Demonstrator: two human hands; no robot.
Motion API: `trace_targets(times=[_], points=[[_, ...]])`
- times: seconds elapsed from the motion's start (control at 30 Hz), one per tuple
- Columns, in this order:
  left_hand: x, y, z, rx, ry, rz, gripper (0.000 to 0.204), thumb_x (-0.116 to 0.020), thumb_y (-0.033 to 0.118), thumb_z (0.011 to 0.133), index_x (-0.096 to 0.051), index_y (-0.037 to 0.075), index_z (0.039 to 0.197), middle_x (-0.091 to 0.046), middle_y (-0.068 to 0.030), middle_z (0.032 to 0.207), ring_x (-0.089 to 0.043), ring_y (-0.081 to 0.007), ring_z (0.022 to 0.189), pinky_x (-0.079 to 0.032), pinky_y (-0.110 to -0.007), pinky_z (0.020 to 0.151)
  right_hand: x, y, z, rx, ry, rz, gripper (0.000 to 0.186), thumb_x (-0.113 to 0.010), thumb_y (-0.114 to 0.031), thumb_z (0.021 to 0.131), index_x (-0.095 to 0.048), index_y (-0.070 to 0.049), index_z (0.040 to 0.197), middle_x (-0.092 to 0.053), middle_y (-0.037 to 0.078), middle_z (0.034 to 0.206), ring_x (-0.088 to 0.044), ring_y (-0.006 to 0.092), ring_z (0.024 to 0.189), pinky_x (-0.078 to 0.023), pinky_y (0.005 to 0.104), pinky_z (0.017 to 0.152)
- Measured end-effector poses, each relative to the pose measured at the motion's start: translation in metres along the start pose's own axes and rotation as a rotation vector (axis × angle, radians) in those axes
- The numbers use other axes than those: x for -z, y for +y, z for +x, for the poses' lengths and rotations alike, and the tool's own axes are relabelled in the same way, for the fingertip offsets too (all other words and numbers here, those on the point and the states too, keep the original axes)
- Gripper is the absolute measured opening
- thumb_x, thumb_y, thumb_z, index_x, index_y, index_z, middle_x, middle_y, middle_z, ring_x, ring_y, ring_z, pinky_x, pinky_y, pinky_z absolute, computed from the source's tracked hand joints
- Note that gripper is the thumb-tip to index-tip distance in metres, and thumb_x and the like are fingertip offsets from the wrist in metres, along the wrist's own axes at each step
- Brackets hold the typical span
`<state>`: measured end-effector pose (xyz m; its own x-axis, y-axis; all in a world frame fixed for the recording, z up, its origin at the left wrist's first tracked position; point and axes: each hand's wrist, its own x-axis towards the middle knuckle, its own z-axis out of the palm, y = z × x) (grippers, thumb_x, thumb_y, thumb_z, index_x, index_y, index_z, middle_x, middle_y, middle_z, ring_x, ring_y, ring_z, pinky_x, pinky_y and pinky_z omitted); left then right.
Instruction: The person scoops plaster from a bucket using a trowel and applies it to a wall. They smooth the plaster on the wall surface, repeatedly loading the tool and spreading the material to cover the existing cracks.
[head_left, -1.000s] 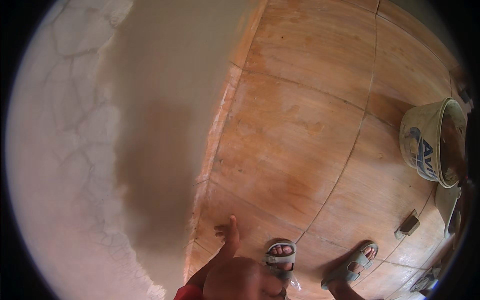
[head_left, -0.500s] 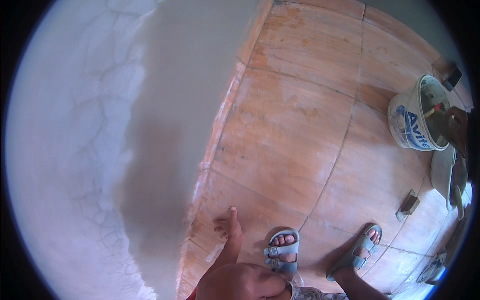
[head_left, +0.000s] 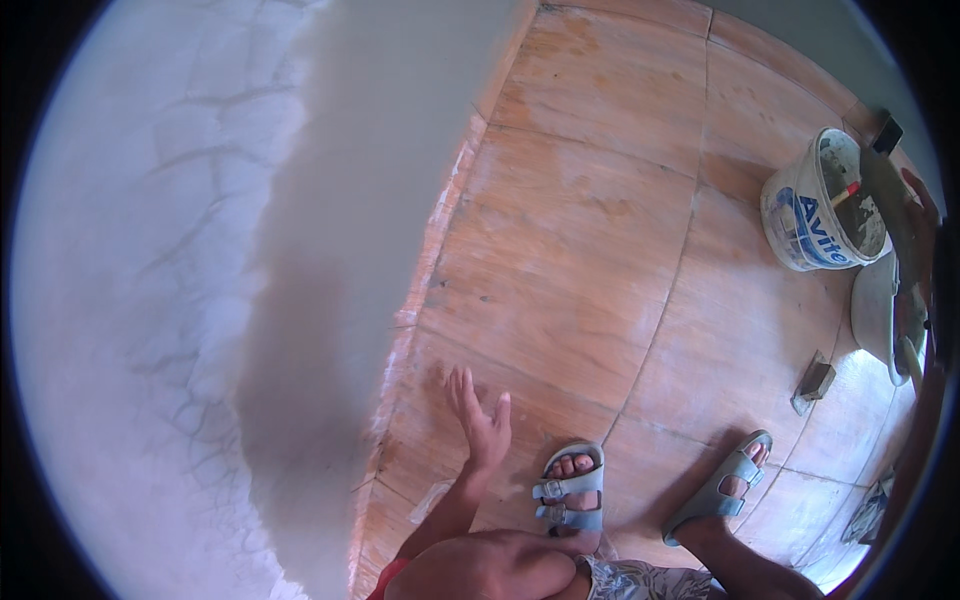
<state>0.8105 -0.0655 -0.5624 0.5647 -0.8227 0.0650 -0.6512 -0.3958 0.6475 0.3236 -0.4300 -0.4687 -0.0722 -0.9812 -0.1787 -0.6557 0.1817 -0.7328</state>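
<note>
My left hand (head_left: 482, 425) hovers over the orange tiles beside the wall, open and holding nothing, its fingers spread. At the far right, my right hand (head_left: 922, 200) is partly cut off by the dark rim of the picture. Its fingers close on a flat grey plastering tool (head_left: 890, 205), seen nearly edge-on beside the bucket's mouth. The white bucket (head_left: 792, 215) with blue print has grey paste inside. A red-tipped stick handle (head_left: 846, 194) leans in it. On the left, the wall carries a smooth grey coat (head_left: 330, 200) next to a pale cracked surface (head_left: 190, 230).
Behind the bucket lies a small black block (head_left: 886, 132). Nearer me stand a pale basin (head_left: 873, 310) and a small brown block (head_left: 818, 380) on the tiles. My sandalled feet (head_left: 575, 490) rest on the tiled floor (head_left: 560, 270). A crumpled bag-like thing (head_left: 868, 512) lies at lower right.
My left hand has turned and spread its fingers, rising slightly. My right hand has drawn away from over the bucket's mouth, and the grey tool now shows. The whole view has shifted slightly.
</note>
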Motion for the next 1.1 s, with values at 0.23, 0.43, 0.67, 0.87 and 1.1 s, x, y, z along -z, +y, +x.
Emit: trace_targets(times=[0.23,0.43,0.67,0.87,1.1], points=[[-0.03,-0.024,0.045,-0.144,-0.057,0.222,0.067,-0.061,0.026,0.089,-0.032,-0.003,0.142,-0.036,-0.0276,0.143,-0.031,-0.0435,0.135,-0.021,-0.053,0.112,-0.042,0.003,-0.021,0.097,-0.022,0.646,0.044,-0.048,-0.029,0.097,-0.049,-0.002,0.131,-0.057,0.014,0.126,-0.059,0.0281,0.109,-0.05,0.0406,0.095],[-0.035,-0.024,0.052,-0.12,-0.016,0.234,0.07,-0.057,0.038,0.091,-0.032,-0.003,0.143,-0.039,-0.0255,0.142,-0.034,-0.0416,0.132,-0.021,-0.055,0.11,-0.201,-0.041,-0.075,-0.099,-0.296,1.686,0.045,-0.047,-0.03,0.098,-0.048,-0.002,0.133,-0.057,0.015,0.128,-0.058,0.0283,0.112,-0.051,0.0411,0.095],[-0.036,-0.022,0.056,-0.185,-0.077,0.322,0.07,-0.054,0.037,0.091,-0.032,-0.007,0.141,-0.039,-0.0249,0.14,-0.034,-0.0431,0.129,-0.021,-0.055,0.108,-0.382,-0.198,-0.089,-0.323,-0.594,1.78,0.047,-0.049,-0.018,0.1,-0.037,-0.005,0.143,-0.056,0.011,0.127,-0.058,0.0202,0.11,-0.052,0.035,0.092],[-0.039,-0.025,0.052,-0.214,-0.112,0.327,0.067,-0.05,0.037,0.093,-0.032,-0.008,0.14,-0.038,-0.0263,0.139,-0.034,-0.0435,0.128,-0.022,-0.057,0.107,-0.468,-0.249,-0.039,-0.321,-0.538,1.882,0.043,-0.045,-0.016,0.101,-0.037,-0.004,0.142,-0.057,0.011,0.123,-0.059,0.0193,0.107,-0.053,0.0351,0.091],[-0.035,-0.029,0.054,-0.244,-0.138,0.329,0.066,-0.049,0.038,0.094,-0.032,-0.007,0.14,-0.036,-0.0253,0.141,-0.032,-0.0423,0.128,-0.021,-0.056,0.107,-0.496,-0.281,-0.011,-0.291,-0.456,1.936,0.036,-0.044,-0.015,0.102,-0.044,-0.004,0.137,-0.059,0.008,0.119,-0.057,0.0142,0.104,-0.051,0.0317,0.091]])
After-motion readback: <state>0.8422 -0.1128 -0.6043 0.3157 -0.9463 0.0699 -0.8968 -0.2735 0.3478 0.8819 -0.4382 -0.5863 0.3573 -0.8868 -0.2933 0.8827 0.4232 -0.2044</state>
